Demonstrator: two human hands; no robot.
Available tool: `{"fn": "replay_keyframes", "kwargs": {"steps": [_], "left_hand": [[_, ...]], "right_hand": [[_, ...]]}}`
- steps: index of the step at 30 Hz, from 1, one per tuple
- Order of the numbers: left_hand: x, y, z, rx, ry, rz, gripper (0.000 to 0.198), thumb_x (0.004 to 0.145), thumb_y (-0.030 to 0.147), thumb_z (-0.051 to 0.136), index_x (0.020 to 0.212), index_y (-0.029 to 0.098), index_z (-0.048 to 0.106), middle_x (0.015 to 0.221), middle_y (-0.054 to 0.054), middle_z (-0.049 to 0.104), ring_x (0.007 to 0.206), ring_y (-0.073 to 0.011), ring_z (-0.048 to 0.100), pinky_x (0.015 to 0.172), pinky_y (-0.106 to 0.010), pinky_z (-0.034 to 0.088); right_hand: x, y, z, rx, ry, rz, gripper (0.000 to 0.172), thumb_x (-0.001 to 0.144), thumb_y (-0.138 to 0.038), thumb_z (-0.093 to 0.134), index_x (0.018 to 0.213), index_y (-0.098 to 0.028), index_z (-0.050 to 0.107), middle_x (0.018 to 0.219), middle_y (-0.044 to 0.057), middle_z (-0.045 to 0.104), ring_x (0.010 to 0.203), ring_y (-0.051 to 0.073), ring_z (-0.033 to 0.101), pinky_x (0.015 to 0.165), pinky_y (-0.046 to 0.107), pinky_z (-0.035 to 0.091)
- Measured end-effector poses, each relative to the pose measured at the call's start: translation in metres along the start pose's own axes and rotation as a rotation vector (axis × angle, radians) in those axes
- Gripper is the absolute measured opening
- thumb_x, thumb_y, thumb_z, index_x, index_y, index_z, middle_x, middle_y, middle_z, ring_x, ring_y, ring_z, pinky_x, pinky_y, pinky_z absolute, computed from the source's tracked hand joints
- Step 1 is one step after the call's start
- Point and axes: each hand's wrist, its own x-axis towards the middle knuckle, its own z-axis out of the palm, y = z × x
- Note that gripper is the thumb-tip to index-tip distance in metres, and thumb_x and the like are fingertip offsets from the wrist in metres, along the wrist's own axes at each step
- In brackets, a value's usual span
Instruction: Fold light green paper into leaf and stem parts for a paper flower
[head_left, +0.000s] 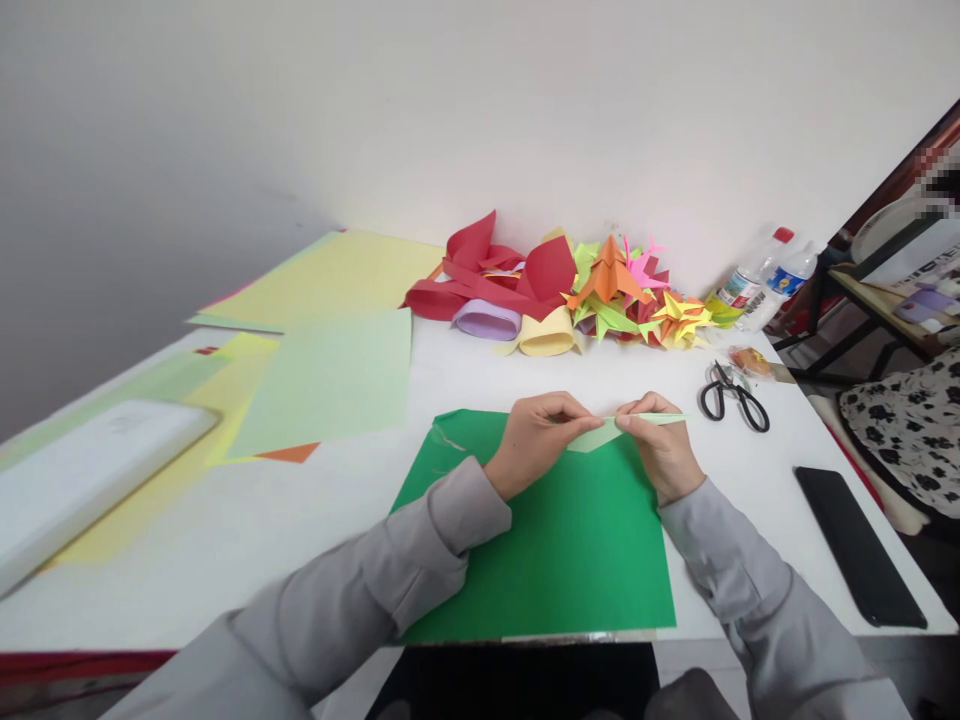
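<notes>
Between my two hands is a piece of folded pale green paper (598, 437), raised over a green sheet (555, 550) that lies at the table's front edge. With thumb and fingertips, my left hand (534, 440) pinches the paper's left part near its upper edge. My right hand (661, 450) grips the paper further right, thumb on top, and a narrow pointed end sticks out past the fingers. Both hands are closed and close together. The fingers cover part of the folds.
Folded paper shapes (611, 275) in several colours stand along the wall. Black scissors (733, 398), a black phone (859, 545) and plastic bottles (772, 280) are on the right. Pale green and yellow sheets (330, 380) and a white box-like object (105, 470) lie on the left.
</notes>
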Motion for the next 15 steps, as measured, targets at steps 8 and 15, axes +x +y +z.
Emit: {"fn": "replay_keyframes", "kwargs": {"steps": [8,15], "left_hand": [[0.0026,0.0008,-0.0016,-0.036,-0.063,-0.044,0.020,0.069,0.029,0.071,0.056,0.015,0.066,0.057,0.000,0.062,0.055,-0.0109,0.051,0.054,-0.024,0.042],[0.0039,-0.0041,-0.0013,-0.056,0.009,-0.139,0.025,0.072,0.034,0.069,0.056,0.015,0.067,0.057,0.000,0.063,0.056,-0.0117,0.052,0.054,-0.023,0.043]], "right_hand": [[0.0001,-0.0015,0.0003,0.036,0.011,0.008,0.023,0.055,-0.018,0.082,0.057,-0.020,0.059,0.065,-0.003,0.068,0.063,0.014,0.060,0.065,0.029,0.046],[0.0003,0.0012,-0.0009,0.043,0.019,-0.002,0.024,0.056,-0.019,0.082,0.058,-0.020,0.059,0.066,-0.002,0.069,0.064,0.014,0.060,0.065,0.030,0.046]]}}
